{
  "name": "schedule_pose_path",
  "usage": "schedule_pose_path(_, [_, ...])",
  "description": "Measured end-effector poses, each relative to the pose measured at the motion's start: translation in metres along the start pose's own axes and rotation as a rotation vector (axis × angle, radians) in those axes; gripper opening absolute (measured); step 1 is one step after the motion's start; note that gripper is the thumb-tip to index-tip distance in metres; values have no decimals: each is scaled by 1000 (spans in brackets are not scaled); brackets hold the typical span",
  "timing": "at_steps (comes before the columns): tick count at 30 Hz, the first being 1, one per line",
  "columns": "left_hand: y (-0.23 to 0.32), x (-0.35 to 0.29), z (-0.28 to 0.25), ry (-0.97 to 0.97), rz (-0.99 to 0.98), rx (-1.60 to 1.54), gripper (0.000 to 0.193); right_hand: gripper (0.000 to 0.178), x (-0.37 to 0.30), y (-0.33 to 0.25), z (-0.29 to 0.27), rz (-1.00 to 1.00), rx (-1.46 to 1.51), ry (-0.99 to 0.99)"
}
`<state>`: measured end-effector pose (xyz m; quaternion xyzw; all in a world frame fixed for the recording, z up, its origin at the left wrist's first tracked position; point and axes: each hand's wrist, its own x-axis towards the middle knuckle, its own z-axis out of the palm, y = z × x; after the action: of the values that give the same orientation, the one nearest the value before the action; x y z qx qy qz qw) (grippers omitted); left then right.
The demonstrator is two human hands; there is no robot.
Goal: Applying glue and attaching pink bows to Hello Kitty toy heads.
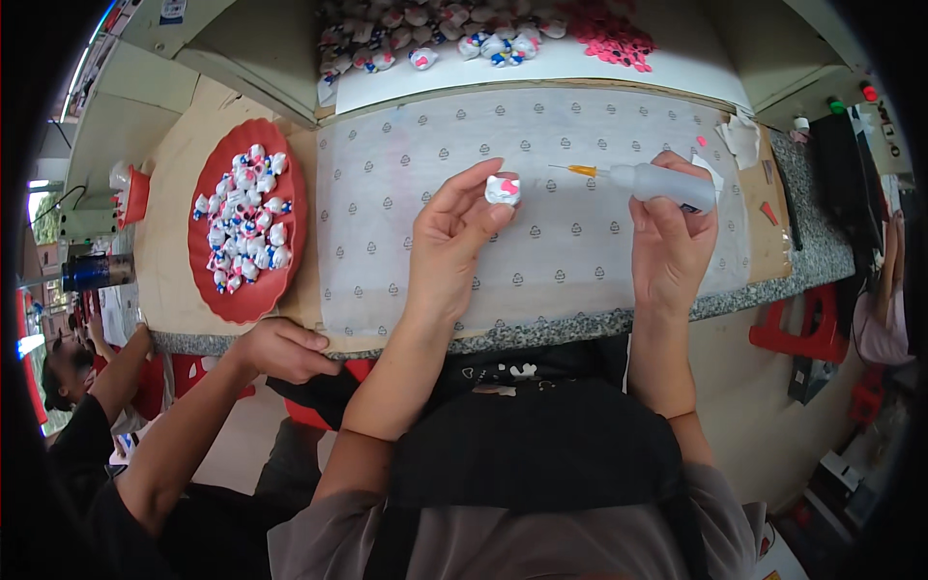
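Between the thumb and fingers of my left hand (451, 237) is a small white figurine (502, 189) with a pink patch on it. My right hand (674, 232) is closed around a translucent squeeze bottle (643, 180), tilted nearly level. Its orange-based needle tip (580, 170) points left toward the figurine, a short gap apart from it. Both hands are above a white printed sheet (580, 261) spread over the worktable.
A red scalloped tray (295, 227) holds many white and blue figurines. More figurines (422, 58) and pink pieces (619, 43) lie on the far shelf. Another person's hand (287, 350) rests at the table edge on the left. Crumpled tissue (741, 137) lies far right.
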<state>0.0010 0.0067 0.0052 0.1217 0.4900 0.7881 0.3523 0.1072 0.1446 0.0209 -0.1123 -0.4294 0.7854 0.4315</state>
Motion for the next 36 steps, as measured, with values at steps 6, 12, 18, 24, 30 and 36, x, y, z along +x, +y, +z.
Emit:
schedule_pose_path(6, [-1, -3, -4, 6, 44, -9, 37, 40, -16, 24, 6, -460, -407, -175])
schedule_pose_path(12, [-3, -3, -8, 19, 68, 2, 38, 42, -25, 26, 5, -501, -535, -251])
schedule_pose_path(18, [-6, -3, -8, 14, 108, 50, 37, 44, -22, 27, 4, -538, -521, -321])
schedule_pose_path(24, [-5, -3, -5, 12, 92, 41, 37, 45, -22, 27, 5, -541, -532, -331])
schedule_pose_path(30, [-5, -3, -7, 18, 93, 56, 36, 44, -21, 24, 7, -550, -548, -366])
schedule_pose_path(36, [-6, -3, -8, 30, 87, 77, 38, 44, -22, 24, 5, -553, -564, -358])
